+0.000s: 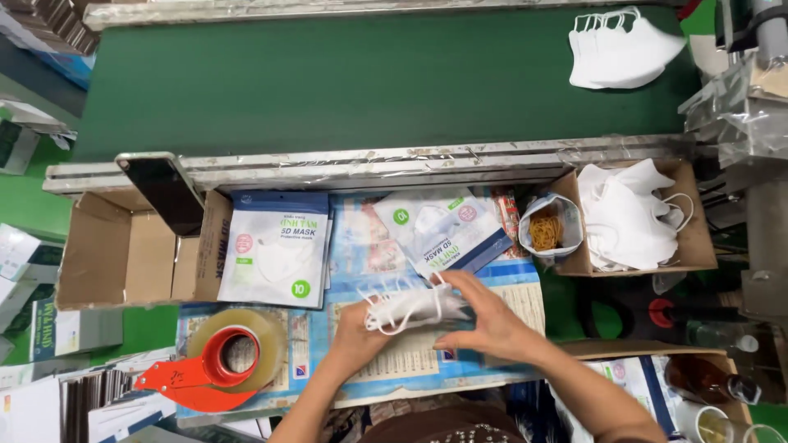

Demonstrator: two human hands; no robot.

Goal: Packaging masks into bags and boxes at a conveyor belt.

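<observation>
Both my hands hold a small stack of white face masks point(406, 308) over the paper-covered worktop point(509, 287). My left hand point(357, 332) grips the stack from below at its left end, where the ear loops hang out. My right hand point(484, 316) closes over its right end from above. Just beyond the stack lies a clear mask pouch with a blue edge point(439, 230), tilted. A pile of similar blue-and-white pouches point(275, 246) lies to the left.
A green conveyor belt point(369, 78) runs across the back with a pile of white masks point(620, 49) on it. A cardboard box of masks point(632, 217) and a bag of rubber bands point(546, 230) stand right. A red tape dispenser point(217, 361), a phone point(164, 193) and an open carton point(123, 254) sit left.
</observation>
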